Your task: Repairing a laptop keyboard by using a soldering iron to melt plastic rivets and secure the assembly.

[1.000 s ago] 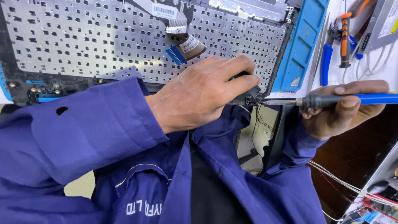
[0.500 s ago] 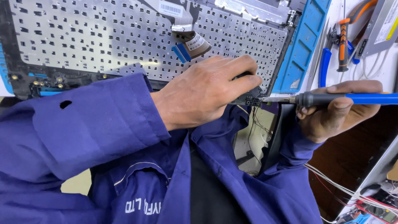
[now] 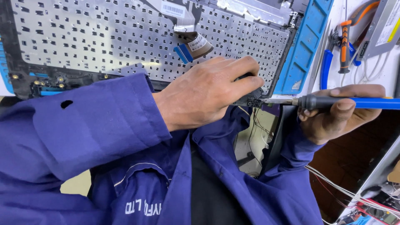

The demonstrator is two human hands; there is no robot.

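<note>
My left hand (image 3: 208, 93) is closed around the near right corner of an opened laptop keyboard frame (image 3: 104, 39), a perforated metal plate in a black shell. Its fingers cover a small black connector (image 3: 252, 101) at that corner. My right hand (image 3: 339, 112) grips a blue-handled soldering iron (image 3: 333, 102) held level, its metal tip touching the connector from the right. A flat ribbon cable with a blue end (image 3: 187, 48) lies on the plate just above my left hand.
A blue mat (image 3: 306, 46) borders the frame on the right. Pliers with orange and blue handles (image 3: 339, 41) and a silver drive (image 3: 383, 27) lie beyond it. Loose wires (image 3: 346, 191) hang at lower right. My blue work coat (image 3: 125, 166) fills the foreground.
Both hands stay almost still. The soldering iron tip remains at the connector; the view has shifted slightly.
</note>
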